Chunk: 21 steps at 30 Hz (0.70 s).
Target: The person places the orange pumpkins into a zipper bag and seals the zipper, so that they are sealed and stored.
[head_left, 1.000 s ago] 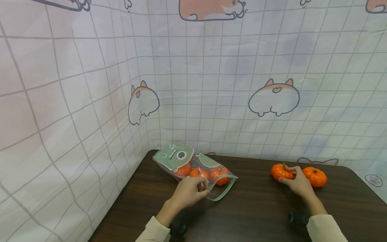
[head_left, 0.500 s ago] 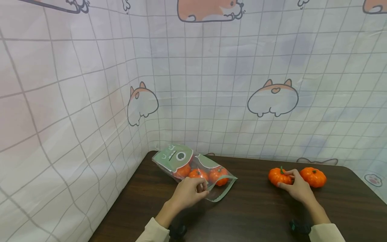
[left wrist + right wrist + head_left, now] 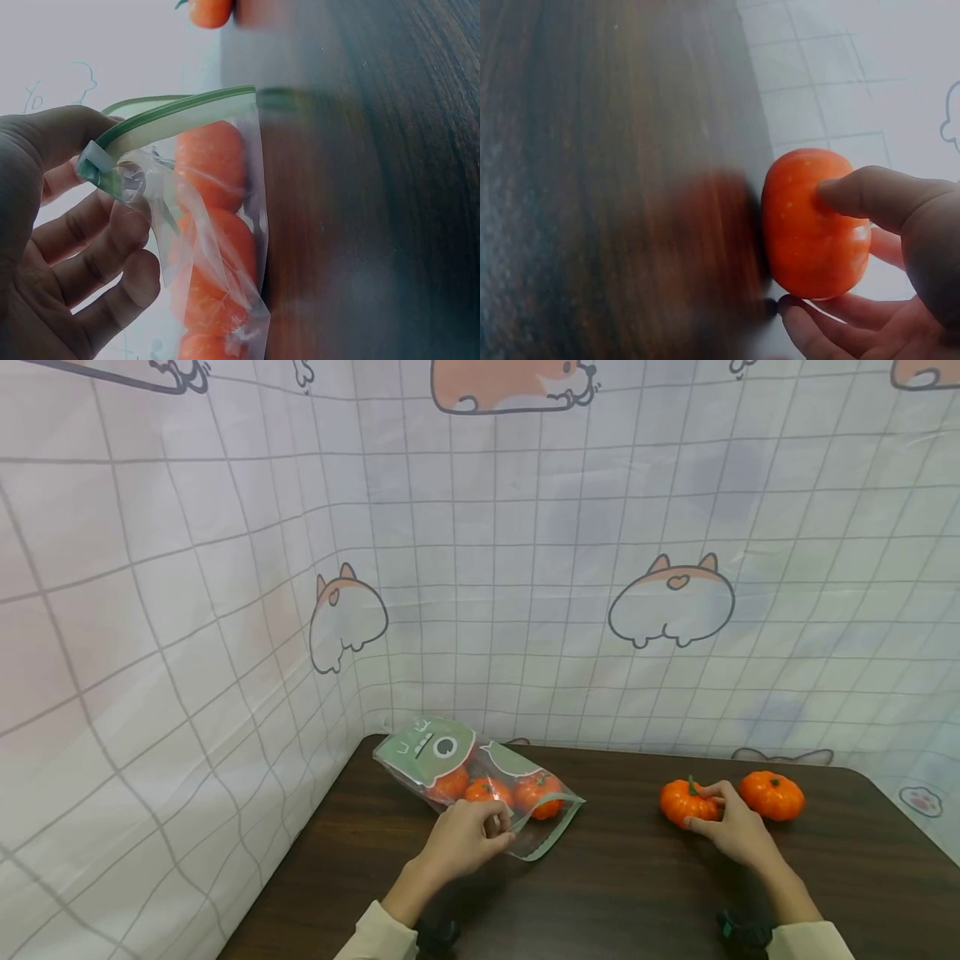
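Note:
My left hand (image 3: 463,839) pinches the open mouth's corner of a clear zip bag (image 3: 429,753) with a green cartoon print. By its thumb, in the left wrist view, sits the white slider (image 3: 97,159) of the green zip (image 3: 187,103). Several small orange pumpkins (image 3: 214,169) lie inside the bag. At the right of the head view, my right hand (image 3: 738,828) grips a small orange pumpkin (image 3: 678,802) with a green stem. Its thumb presses the near side of that pumpkin (image 3: 810,240), while the other fingers go round behind, partly hidden.
Behind the right hand another orange pumpkin (image 3: 772,795) sits on the dark wooden table (image 3: 600,877). A white grid-patterned cloth (image 3: 495,610) with cartoon dogs hangs along the back and left edges of the table.
My right hand has shifted a little to the left with the pumpkin, widening the gap to the other one. The left hand and the bag stay nearly still.

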Tool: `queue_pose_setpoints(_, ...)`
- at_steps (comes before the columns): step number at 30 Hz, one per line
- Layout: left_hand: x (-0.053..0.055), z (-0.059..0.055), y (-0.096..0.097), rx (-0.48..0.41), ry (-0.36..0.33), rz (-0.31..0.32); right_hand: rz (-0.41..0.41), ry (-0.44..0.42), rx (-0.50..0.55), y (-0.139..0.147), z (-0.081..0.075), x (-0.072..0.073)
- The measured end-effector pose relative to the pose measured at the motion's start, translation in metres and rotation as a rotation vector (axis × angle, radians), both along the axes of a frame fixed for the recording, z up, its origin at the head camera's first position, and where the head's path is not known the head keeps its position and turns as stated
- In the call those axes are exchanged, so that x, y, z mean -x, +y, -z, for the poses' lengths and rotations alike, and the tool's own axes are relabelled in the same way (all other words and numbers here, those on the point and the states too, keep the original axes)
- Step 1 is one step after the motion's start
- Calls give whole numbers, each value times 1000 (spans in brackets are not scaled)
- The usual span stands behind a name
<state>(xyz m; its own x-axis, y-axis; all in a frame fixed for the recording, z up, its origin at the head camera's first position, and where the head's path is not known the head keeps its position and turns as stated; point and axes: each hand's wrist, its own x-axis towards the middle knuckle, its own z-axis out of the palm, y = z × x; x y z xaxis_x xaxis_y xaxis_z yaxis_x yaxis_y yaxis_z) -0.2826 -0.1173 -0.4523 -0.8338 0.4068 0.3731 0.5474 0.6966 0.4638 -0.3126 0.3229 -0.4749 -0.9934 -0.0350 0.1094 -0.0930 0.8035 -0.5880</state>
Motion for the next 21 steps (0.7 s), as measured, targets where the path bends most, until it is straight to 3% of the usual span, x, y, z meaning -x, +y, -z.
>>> queue_pose_setpoints(10, -1, -1, 0, -9, 0, -1, -64, -27, 10, -11, -10, -3)
queue_pose_setpoints(21, -3, -3, 0, -13, -1, -12, -133, 54, 105, -28, -20, -7)
